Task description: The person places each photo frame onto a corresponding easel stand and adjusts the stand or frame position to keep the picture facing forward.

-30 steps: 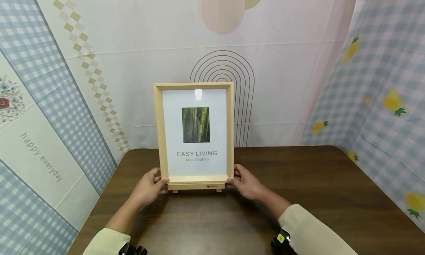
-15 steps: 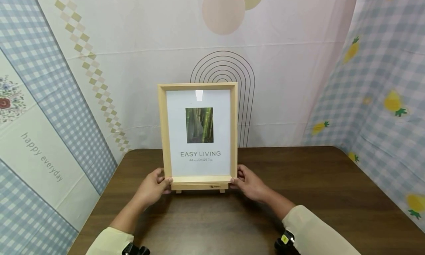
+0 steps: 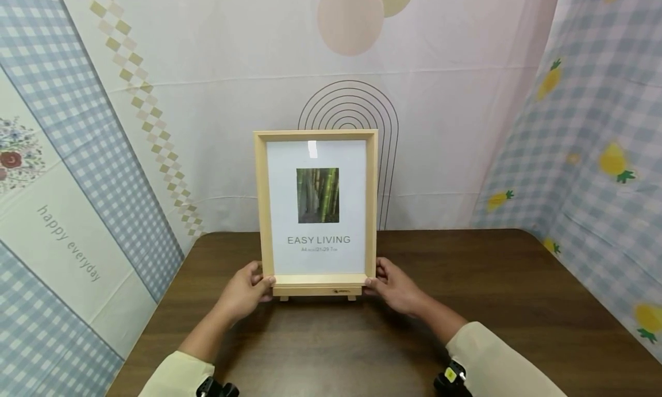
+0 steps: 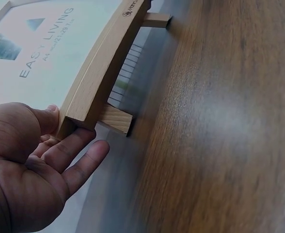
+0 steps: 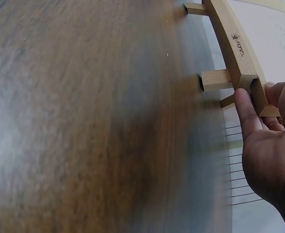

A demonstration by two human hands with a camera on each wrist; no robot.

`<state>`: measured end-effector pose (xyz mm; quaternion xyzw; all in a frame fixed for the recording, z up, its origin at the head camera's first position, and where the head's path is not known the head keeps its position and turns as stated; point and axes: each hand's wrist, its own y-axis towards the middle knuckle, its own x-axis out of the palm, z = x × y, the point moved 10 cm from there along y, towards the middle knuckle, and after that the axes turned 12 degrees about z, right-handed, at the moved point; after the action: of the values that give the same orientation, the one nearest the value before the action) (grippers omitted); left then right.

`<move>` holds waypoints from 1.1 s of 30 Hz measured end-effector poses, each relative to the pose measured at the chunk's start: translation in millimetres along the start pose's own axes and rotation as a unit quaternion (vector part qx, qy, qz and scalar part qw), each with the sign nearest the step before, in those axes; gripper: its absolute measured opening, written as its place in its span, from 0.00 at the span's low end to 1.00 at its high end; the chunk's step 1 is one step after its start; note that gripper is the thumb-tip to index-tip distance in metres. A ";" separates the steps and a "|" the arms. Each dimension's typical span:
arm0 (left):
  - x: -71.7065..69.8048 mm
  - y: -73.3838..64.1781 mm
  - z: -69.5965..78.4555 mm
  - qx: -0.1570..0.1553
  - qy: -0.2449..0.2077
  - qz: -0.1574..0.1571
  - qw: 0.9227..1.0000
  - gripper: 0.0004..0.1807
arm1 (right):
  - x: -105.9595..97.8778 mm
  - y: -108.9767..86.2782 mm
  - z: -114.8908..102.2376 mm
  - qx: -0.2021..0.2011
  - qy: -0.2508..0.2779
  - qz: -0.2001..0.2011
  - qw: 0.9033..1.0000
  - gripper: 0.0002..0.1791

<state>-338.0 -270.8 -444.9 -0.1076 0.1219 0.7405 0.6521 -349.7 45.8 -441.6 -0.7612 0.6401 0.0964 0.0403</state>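
A light wooden picture frame (image 3: 371,213) stands upright on a small wooden easel (image 3: 316,291). Behind its glass are a bamboo photo and the words "EASY LIVING". My left hand (image 3: 243,293) grips the lower left corner, thumb at the front; in the left wrist view, a finger of that hand (image 4: 26,165) touches the end of the easel's ledge (image 4: 103,73). At the lower right corner my right hand (image 3: 400,289) holds on likewise, and in the right wrist view its index finger reaches the ledge end. Short easel feet (image 5: 216,80) show below; whether they touch the table cannot be told.
The dark brown wooden table (image 3: 331,345) extends around the frame on all sides. Close behind its far edge hangs a pale printed cloth (image 3: 233,127). Checked cloths hang at the left (image 3: 98,115) and right (image 3: 595,213).
The picture frame and easel have moved a little to the right, with both hands moving along. The grip looks the same throughout.
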 end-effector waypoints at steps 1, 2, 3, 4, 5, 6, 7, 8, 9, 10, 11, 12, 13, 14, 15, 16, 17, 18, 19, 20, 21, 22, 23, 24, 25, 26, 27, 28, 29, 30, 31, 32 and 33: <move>0.7 0.1 0.3 0.001 0.000 0.000 1.000 0.24 | -0.8 -0.2 0.2 0.000 0.000 0.000 1.000 0.26; 1.5 0.1 0.7 0.001 -0.001 0.000 1.000 0.25 | -1.6 -0.3 0.2 0.001 0.000 0.000 1.000 0.26; 2.2 0.3 1.1 0.001 -0.001 0.000 1.000 0.25 | -2.2 -0.4 0.2 0.001 0.001 0.000 1.000 0.26; 3.1 0.4 1.5 0.002 -0.001 -0.001 1.000 0.25 | -3.1 -0.2 0.6 0.002 0.002 0.001 1.000 0.26; 3.9 0.6 1.7 0.002 -0.002 0.000 1.000 0.25 | -3.9 0.0 0.9 0.002 0.003 0.001 1.000 0.25; 4.5 0.7 1.7 0.001 -0.002 0.000 1.000 0.25 | -4.7 0.2 1.1 0.002 0.004 0.002 1.000 0.25; 5.2 0.8 2.0 0.001 -0.002 0.001 1.000 0.25 | -5.5 0.4 1.2 0.001 0.006 0.004 1.000 0.25; 5.9 0.6 2.4 0.001 -0.002 0.001 1.000 0.25 | -6.0 0.4 1.2 0.000 0.008 0.003 1.000 0.25; 6.7 0.7 2.5 0.002 -0.002 0.001 1.000 0.24 | -6.8 0.3 1.6 0.000 0.010 0.005 1.000 0.25; 7.5 0.7 2.7 0.003 -0.002 0.002 1.000 0.24 | -7.6 0.2 1.9 0.000 0.012 0.006 1.000 0.24; 8.1 0.9 2.7 0.003 -0.002 0.002 1.000 0.24 | -8.2 0.0 1.8 -0.001 0.014 0.007 1.000 0.24; 8.7 0.9 3.1 0.003 -0.003 0.002 1.000 0.24 | -8.5 -0.5 1.7 -0.003 0.015 0.006 1.000 0.24; 9.2 0.8 3.5 0.004 -0.003 0.003 1.000 0.23 | -9.0 -0.8 1.9 -0.004 0.015 0.006 1.000 0.24; 9.6 0.9 3.3 0.003 -0.003 0.003 1.000 0.23 | -9.3 -1.1 1.8 -0.005 0.016 0.006 1.000 0.24; 10.1 0.9 3.9 0.007 -0.002 0.003 1.000 0.23 | -9.7 -1.5 1.8 -0.006 0.017 0.005 1.000 0.24; 10.5 0.9 4.0 0.006 -0.003 0.003 1.000 0.23 | -9.8 -1.8 1.7 -0.009 0.017 0.002 1.000 0.24; 10.8 0.5 4.2 0.005 -0.004 0.003 1.000 0.23 | -10.0 -2.2 1.4 -0.012 0.017 -0.001 1.000 0.24; 11.2 0.2 4.4 0.004 -0.004 0.003 1.000 0.23 | -10.6 -2.5 1.4 -0.013 0.017 -0.001 1.000 0.24; 11.8 -0.3 5.2 0.008 -0.002 0.002 1.000 0.23 | -11.5 -2.6 1.7 -0.011 0.016 0.001 1.000 0.23; 12.2 -0.6 5.6 0.008 -0.002 0.002 1.000 0.23 | -12.2 -2.7 1.8 -0.011 0.016 0.001 1.000 0.23; 12.6 -1.1 6.3 0.009 -0.002 0.001 1.000 0.23 | -12.9 -2.9 2.2 -0.011 0.015 0.000 1.000 0.24; 12.9 -1.5 6.4 0.006 -0.002 0.002 1.000 0.23 | -13.8 -2.9 2.6 -0.009 0.014 0.001 1.000 0.24; 13.3 -2.0 7.0 0.006 -0.002 0.002 1.000 0.23 | -14.7 -3.1 2.9 -0.007 0.014 0.002 1.000 0.24; 13.9 -2.3 7.6 0.008 -0.001 0.002 1.000 0.22 | -15.7 -3.1 3.8 -0.003 0.012 0.004 1.000 0.24; 14.5 -2.9 8.5 0.012 0.001 0.001 1.000 0.22 | -16.2 -3.3 4.0 -0.002 0.012 0.002 1.000 0.24; 15.0 -3.1 8.5 0.009 -0.001 0.002 1.000 0.22 | -16.9 -3.8 3.9 -0.002 0.011 0.002 1.000 0.24; 16.0 -3.5 9.0 0.011 0.000 0.000 1.000 0.23 | -17.7 -4.2 3.9 -0.001 0.009 0.002 1.000 0.25; 16.8 -3.8 9.5 0.011 -0.001 0.000 1.000 0.23 | -18.7 -4.5 4.0 0.000 0.009 0.003 1.000 0.25; 17.9 -4.0 9.9 0.013 -0.002 -0.001 1.000 0.23 | -19.4 -5.1 3.6 0.000 0.009 0.003 1.000 0.25; 18.8 -4.1 10.4 0.015 -0.003 -0.002 1.000 0.23 | -20.0 -5.6 3.3 -0.001 0.008 0.003 1.000 0.25; 19.6 -4.3 10.8 0.017 -0.005 -0.002 1.000 0.23 | -20.7 -6.0 3.0 -0.001 0.008 0.003 1.000 0.25; 20.3 -4.3 10.8 0.015 -0.008 -0.001 1.000 0.22 | -21.4 -6.4 3.0 -0.002 0.008 0.002 1.000 0.25; 21.2 -4.4 11.1 0.017 -0.009 -0.002 1.000 0.22 | -22.0 -6.7 3.4 -0.002 0.009 0.001 1.000 0.25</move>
<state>-336.3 -246.7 -441.3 -0.0902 0.1280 0.7383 0.6560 -347.0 68.9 -440.9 -0.7612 0.6412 0.0914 0.0328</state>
